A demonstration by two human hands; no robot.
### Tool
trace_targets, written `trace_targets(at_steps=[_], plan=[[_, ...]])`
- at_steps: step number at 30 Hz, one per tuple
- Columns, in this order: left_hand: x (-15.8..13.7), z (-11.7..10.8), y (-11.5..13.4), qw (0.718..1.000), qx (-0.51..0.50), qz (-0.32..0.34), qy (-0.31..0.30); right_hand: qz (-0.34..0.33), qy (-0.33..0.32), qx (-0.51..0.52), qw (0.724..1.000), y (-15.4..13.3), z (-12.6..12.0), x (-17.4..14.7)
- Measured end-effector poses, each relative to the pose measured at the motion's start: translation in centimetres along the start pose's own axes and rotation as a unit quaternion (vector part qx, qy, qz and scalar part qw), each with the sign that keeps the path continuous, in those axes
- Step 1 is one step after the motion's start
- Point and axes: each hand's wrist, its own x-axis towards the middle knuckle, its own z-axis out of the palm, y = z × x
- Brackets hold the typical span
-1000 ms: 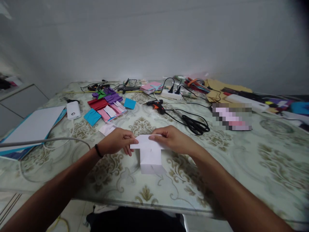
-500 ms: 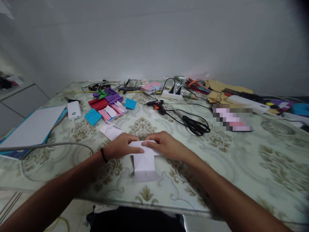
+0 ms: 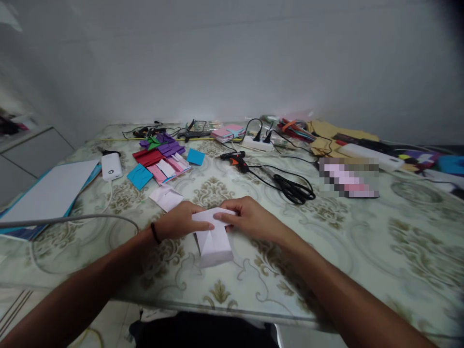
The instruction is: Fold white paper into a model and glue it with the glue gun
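A folded white paper piece [image 3: 214, 244] is held between both hands, just above the patterned tablecloth. My left hand [image 3: 181, 220] pinches its left side, thumb lying on top and fingers hidden beneath. On the right side, my right hand [image 3: 242, 215] grips the upper edge, its thumb pressed on the paper and the fingers curled behind. The lower end of the paper shows creases and a bent flap. Another folded white paper [image 3: 166, 197] lies just beyond my left hand. Past it is a pile of folded pink, red and purple papers [image 3: 161, 162] with blue squares [image 3: 139, 176] beside it.
A glue gun [image 3: 235, 160] with a coiled black cord [image 3: 295, 188] lies ahead. A white power bank [image 3: 111, 166] and paper sheets [image 3: 54, 188] are at left. A power strip [image 3: 257, 142] stands near the wall. Blurred pink item [image 3: 348, 179] lies at right.
The white paper has tilted and its side parts, spread out before, are now folded or tucked in. The right fingers have curled around its right edge. Both hands stay in nearly the same place.
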Motion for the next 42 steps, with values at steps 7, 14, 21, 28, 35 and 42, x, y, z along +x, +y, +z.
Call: trace_targets(at_steps=[7, 14, 21, 28, 35, 42], plan=[[0.4, -0.6, -0.1, 0.974, -0.033, -0.049, 0.218, -0.032, 0.114, 0.112, 0.987, 0.0, 0.0, 0.1], [0.6, -0.4, -0.5, 0.950, -0.145, -0.061, 0.270, -0.023, 0.081, 0.090, 0.992, 0.1, 0.6, 0.3], [0.7, -0.7, -0.5, 0.928, -0.229, -0.019, 0.293, -0.024, 0.083, -0.021, 0.996, -0.4, -0.3, -0.1], [0.8, -0.8, -0.6, 0.909, -0.280, 0.000, 0.308, -0.076, 0.146, -0.041, 0.985, -0.5, -0.6, -0.3], [0.5, -0.5, -0.6, 0.913, -0.332, -0.029, 0.235, -0.152, 0.198, -0.063, 0.966, -0.1, -1.0, -0.1], [0.4, -0.4, -0.1, 0.923, -0.304, -0.073, 0.223, -0.142, 0.188, -0.053, 0.970, 0.2, -0.7, 0.1]])
